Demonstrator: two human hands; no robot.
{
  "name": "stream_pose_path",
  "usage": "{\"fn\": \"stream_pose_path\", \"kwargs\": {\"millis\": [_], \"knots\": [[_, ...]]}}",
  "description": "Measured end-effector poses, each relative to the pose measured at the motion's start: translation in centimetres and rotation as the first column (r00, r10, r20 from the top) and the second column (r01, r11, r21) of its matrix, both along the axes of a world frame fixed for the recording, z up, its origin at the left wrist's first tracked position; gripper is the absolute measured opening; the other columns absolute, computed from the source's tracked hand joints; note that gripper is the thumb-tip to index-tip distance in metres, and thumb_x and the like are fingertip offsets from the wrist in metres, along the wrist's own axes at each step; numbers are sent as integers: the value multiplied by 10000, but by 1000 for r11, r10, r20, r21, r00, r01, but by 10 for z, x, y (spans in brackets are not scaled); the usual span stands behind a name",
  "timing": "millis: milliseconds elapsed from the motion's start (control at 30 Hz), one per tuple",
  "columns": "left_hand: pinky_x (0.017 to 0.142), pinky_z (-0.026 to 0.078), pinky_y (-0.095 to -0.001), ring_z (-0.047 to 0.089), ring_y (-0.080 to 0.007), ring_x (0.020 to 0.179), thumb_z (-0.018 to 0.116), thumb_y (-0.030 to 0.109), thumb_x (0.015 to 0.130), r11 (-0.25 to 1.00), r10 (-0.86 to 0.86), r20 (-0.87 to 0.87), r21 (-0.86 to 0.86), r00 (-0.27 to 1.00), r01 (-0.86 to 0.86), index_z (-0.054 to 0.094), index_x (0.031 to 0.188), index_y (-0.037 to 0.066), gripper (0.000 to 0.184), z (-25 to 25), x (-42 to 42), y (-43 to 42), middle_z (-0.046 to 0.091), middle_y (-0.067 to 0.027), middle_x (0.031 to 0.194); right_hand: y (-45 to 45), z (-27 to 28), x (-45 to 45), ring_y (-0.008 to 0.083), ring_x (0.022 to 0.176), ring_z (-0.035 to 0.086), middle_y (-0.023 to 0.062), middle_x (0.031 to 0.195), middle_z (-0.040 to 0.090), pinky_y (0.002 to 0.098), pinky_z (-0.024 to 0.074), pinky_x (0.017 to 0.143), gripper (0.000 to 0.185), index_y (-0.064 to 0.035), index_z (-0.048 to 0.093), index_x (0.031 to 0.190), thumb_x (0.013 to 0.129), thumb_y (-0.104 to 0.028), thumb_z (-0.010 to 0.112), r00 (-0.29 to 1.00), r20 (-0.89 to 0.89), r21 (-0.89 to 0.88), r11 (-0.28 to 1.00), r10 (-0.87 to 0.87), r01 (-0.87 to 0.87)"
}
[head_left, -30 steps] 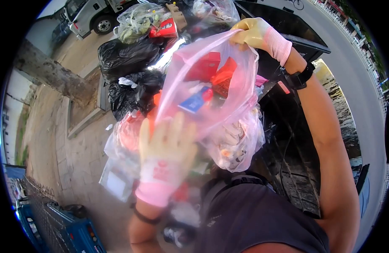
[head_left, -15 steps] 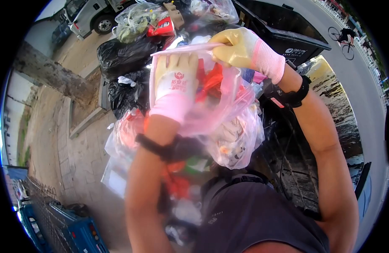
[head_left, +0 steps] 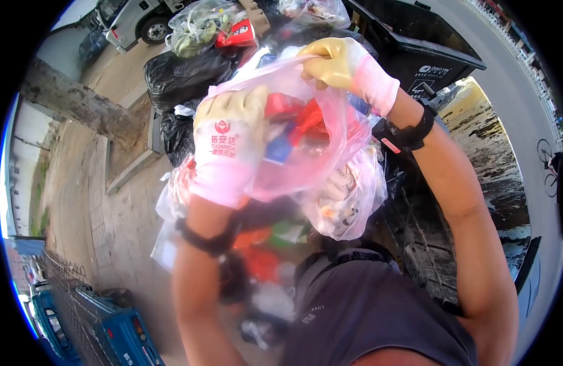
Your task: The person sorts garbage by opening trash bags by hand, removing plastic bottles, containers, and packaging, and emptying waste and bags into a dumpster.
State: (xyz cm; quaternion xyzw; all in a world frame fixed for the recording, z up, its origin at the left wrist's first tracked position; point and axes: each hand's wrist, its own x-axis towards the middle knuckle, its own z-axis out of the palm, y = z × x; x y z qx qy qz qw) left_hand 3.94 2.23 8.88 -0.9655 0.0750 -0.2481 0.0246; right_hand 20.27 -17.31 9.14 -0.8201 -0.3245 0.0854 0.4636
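Observation:
A translucent pink plastic bag (head_left: 306, 177) is spread wide between my hands, its mouth facing up toward me. My left hand (head_left: 229, 131), in a white and cream work glove with a pink cuff, is closed on the bag's left rim. Its fingertips are partly hidden. The right rim is pinched in my right hand (head_left: 336, 64), which wears a matching glove with a yellowish coating. Inside the bag show a red item (head_left: 312, 116) and a blue-and-white packet (head_left: 280, 143). Just below lies a tied clear bag of refuse (head_left: 342, 210).
Black garbage bags (head_left: 187, 73), a clear bag of greens (head_left: 199, 27) and a red carton (head_left: 236, 33) are piled beyond my hands. A black bin (head_left: 415, 46) stands at the far right. A tree trunk (head_left: 80, 110) and a parked truck (head_left: 135, 21) are at left.
My left hand has moved left and slightly down, widening the bag's mouth and exposing the red and blue items. My right hand has barely shifted. A cyclist has moved down along the road.

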Motion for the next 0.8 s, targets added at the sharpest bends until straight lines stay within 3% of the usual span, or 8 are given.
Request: {"fn": "stream_pose_path", "kwargs": {"millis": [167,267,333,367,467,533,667,800], "knots": [[977,551,-452,699,-368,1113,768,8,786,980,-102,167,-151,981,127,675,1305,71,530,47,-38,-5,747,-156,1177,19,-22,14,335,888,753,176,964,772,393,592,833,287,-81,794,1066,878,-287,728,983,183,1,999,-34,34],[1001,551,-443,703,-368,1137,732,-27,780,966,-109,144,-218,984,139,685,1280,52,509,52,-62,-6,749,-159,1206,20,-14,9,334,883,753,185,964,770,387,591,832,283,-77,796,1058,877,-284,727,923,383,-2,999,-31,34],[1027,544,-435,705,-366,1156,702,-52,774,951,-135,200,-248,970,184,690,1263,42,498,43,-78,10,750,-156,1216,22,-13,12,349,899,751,199,981,765,388,591,834,270,-80,795,1062,884,-273,729,930,366,-71,995,-40,70],[1068,533,-481,704,-373,1188,657,-78,771,921,-71,205,-363,976,143,702,1242,38,487,40,-88,8,748,-154,1234,21,-11,11,352,908,752,200,992,765,390,591,836,269,-81,793,1069,890,-270,726,935,353,-95,994,-19,57],[1051,534,-511,706,-363,1149,706,-73,754,960,-151,352,-172,924,222,732,1181,63,449,19,-112,29,753,-132,1153,22,-11,3,338,889,749,196,982,764,377,587,818,270,-71,790,1079,913,-264,701,931,364,-128,990,-11,62],[1060,539,-568,720,-354,1130,721,-44,820,952,-157,401,-182,902,246,730,1077,93,291,8,-135,16,759,-102,1134,23,-15,2,339,881,745,200,978,761,370,584,811,265,-70,791,1081,923,-254,684,928,370,-167,980,-38,107],[1057,534,-609,698,-419,1172,915,142,795,959,-133,312,-201,941,202,590,1154,84,487,-6,-187,10,714,-143,1216,22,-25,11,376,923,736,224,999,750,381,581,840,253,-80,791,1101,944,-213,644,922,378,-240,953,-85,186],[968,550,-577,690,-423,1132,958,133,741,958,18,398,-269,917,98,554,1129,69,564,-32,-212,15,691,-161,1198,16,-38,21,378,968,734,228,1041,746,390,579,856,250,-72,780,1114,953,-184,626,895,442,-242,953,-60,183]]}}
